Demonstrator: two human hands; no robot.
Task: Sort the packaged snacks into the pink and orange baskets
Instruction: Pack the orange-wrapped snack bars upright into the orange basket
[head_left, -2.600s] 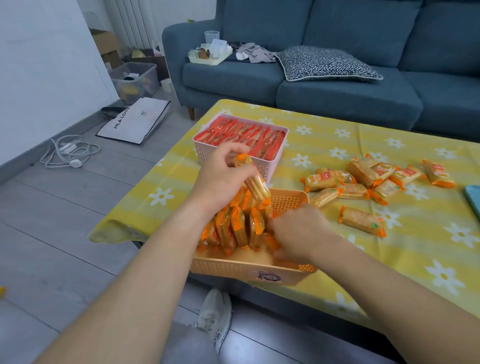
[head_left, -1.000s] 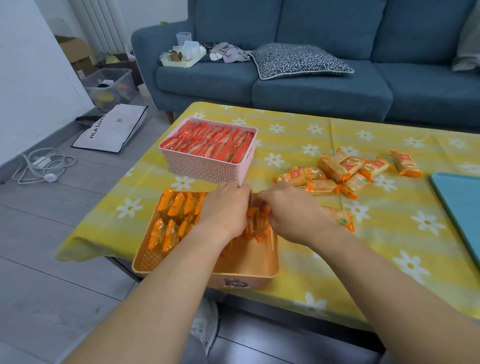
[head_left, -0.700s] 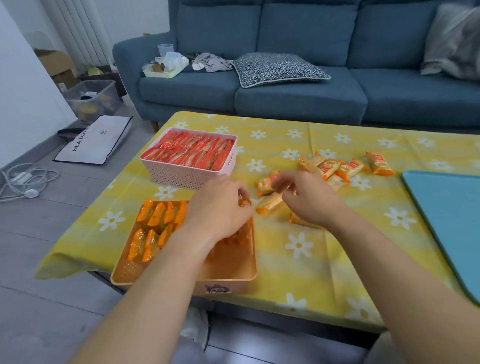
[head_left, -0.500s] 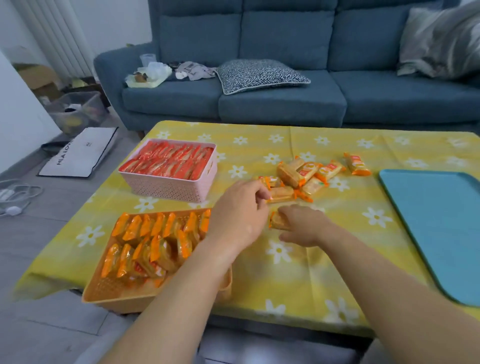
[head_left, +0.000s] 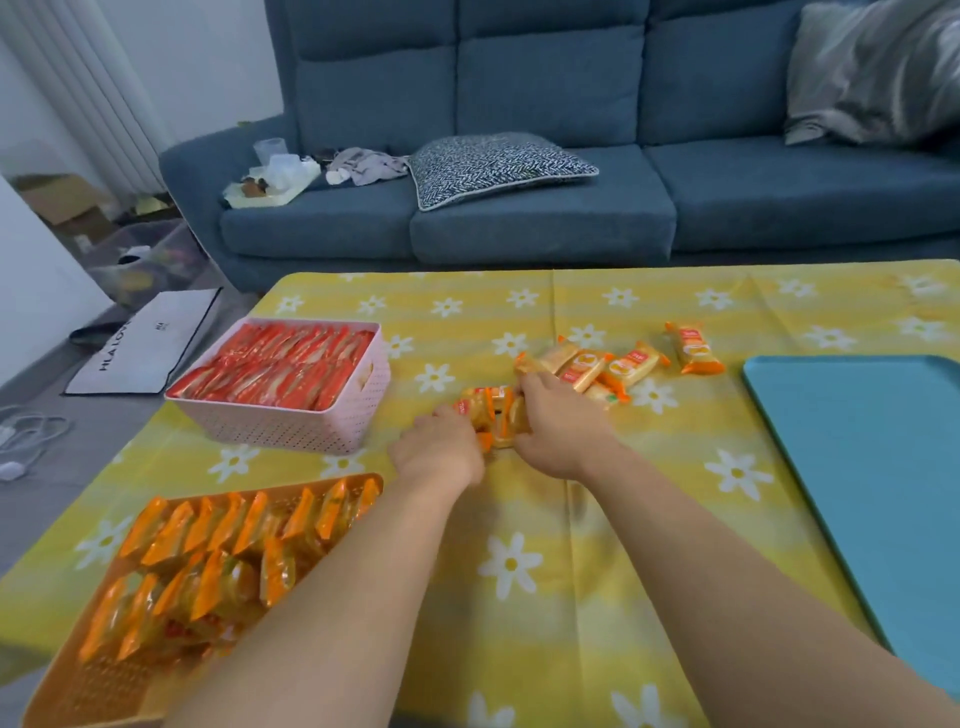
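Snack packets (head_left: 493, 410) lie bunched on the flowered tablecloth (head_left: 675, 467), the left hand (head_left: 439, 449) and right hand (head_left: 563, 431) apparently gripping them from both sides.

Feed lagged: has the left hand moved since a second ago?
Yes: the left hand has moved from inside the orange basket, forward and right, to the loose snacks beyond it.

Left hand (head_left: 439, 452) and right hand (head_left: 561, 436) bare (forearms (head_left: 337, 597) too, up to the frame's edge)
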